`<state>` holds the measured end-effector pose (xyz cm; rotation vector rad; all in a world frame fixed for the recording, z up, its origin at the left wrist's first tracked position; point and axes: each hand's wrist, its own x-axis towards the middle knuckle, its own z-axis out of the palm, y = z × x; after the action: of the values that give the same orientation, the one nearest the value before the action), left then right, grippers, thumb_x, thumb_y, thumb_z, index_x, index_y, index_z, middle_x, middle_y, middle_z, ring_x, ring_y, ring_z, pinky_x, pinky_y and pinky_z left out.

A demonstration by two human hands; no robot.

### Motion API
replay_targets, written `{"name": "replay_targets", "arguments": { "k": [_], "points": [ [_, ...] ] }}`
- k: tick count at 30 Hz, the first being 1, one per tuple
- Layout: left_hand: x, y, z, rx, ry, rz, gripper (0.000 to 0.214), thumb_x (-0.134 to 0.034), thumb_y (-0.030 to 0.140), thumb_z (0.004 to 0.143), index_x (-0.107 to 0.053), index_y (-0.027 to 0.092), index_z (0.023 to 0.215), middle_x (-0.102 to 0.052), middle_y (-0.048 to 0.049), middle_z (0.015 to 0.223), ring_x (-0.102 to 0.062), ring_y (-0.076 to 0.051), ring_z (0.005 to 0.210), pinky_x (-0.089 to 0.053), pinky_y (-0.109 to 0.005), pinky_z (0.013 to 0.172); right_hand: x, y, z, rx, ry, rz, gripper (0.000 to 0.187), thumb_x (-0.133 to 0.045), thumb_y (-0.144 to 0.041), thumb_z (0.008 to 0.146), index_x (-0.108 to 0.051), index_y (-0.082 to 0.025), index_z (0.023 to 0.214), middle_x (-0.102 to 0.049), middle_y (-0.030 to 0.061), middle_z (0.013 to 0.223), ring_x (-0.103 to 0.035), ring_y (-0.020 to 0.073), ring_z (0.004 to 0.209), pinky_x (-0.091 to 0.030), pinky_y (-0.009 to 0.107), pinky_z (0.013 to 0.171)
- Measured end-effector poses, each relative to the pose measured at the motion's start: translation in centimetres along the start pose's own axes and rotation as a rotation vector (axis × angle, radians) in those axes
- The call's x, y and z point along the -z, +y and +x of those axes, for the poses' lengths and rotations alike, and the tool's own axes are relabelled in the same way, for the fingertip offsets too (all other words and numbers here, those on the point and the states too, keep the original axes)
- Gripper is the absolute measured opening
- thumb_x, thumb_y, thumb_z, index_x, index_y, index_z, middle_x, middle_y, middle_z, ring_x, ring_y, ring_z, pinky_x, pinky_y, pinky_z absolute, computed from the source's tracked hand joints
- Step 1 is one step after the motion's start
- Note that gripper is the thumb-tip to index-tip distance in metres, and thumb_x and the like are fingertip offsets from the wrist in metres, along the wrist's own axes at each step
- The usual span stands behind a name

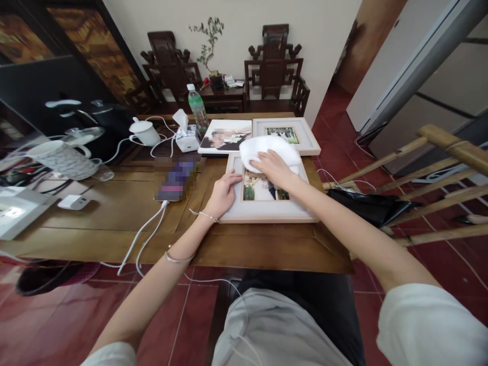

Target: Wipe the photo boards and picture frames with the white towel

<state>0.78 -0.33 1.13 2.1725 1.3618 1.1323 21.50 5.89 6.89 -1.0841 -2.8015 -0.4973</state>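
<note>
A light wooden picture frame [263, 215] with a wide white mat and a photo lies flat on the table's near right part. My left hand [224, 194] holds the left edge of this picture frame, fingers along its side. Over the upper part of the frame, my right hand [273, 168] presses a folded white cloth [253, 147], its fingers spread over the cloth and closed onto it. The cloth and my right hand hide part of the photo. Behind them lie a second picture frame [310, 137] and a white-edged photo panel [229, 133].
On the wooden table [125, 188] to the left are a charging phone [175, 180], tissue box [188, 139], green-labelled bottle [196, 105], lidded white cup [145, 132], marbled mug [61, 158] and power strip [19, 208]. White cables cross the near edge. A bamboo chair [453, 147] stands right.
</note>
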Motion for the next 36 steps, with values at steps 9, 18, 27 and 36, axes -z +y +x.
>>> {"name": "replay_targets", "arguments": {
  "k": [9, 18, 27, 36],
  "points": [
    [-0.1, 0.1, 0.0, 0.026, 0.006, 0.003, 0.051, -0.043, 0.001, 0.072, -0.066, 0.016, 0.116, -0.067, -0.0086, 0.128, -0.048, -0.026, 0.137, -0.032, -0.045, 0.12, 2.4, 5.0, -7.5, -0.103, -0.108, -0.148, 0.047, -0.041, 0.007, 0.077, -0.061, -0.016, 0.112, -0.068, 0.0118, 0.089, -0.062, 0.0255, 0.086, -0.038, 0.039, 0.083],
    [-0.4, -0.8, 0.0, -0.019, -0.043, 0.088, 0.051, -0.043, 0.004, 0.078, -0.062, 0.014, 0.125, -0.058, -0.012, 0.138, -0.044, -0.027, 0.14, -0.031, -0.049, 0.12, 6.3, -2.7, -18.1, 0.02, -0.016, 0.149, 0.059, -0.037, 0.008, 0.062, -0.06, -0.022, 0.107, -0.064, 0.0112, 0.114, -0.058, 0.0277, 0.119, -0.039, 0.048, 0.111],
    [-0.1, -1.3, 0.2, -0.053, -0.127, 0.124, 0.045, -0.041, 0.013, 0.089, -0.058, 0.013, 0.13, -0.053, -0.0143, 0.145, -0.039, -0.028, 0.143, -0.028, -0.05, 0.121, 3.8, 0.0, -14.5, -0.083, -0.04, 0.115, 0.057, -0.041, 0.006, 0.063, -0.057, -0.016, 0.113, -0.066, 0.0175, 0.113, -0.06, 0.0319, 0.115, -0.046, 0.051, 0.102],
    [0.2, -0.9, 0.1, -0.036, -0.09, 0.078, 0.057, -0.04, 0.001, 0.074, -0.062, 0.016, 0.124, -0.059, -0.0088, 0.139, -0.042, -0.025, 0.141, -0.028, -0.048, 0.121, 2.6, 1.5, -9.7, -0.168, -0.072, 0.078, 0.057, -0.039, 0.007, 0.066, -0.057, -0.01, 0.117, -0.067, 0.0159, 0.098, -0.062, 0.0317, 0.097, -0.043, 0.049, 0.098]
  ]
}}
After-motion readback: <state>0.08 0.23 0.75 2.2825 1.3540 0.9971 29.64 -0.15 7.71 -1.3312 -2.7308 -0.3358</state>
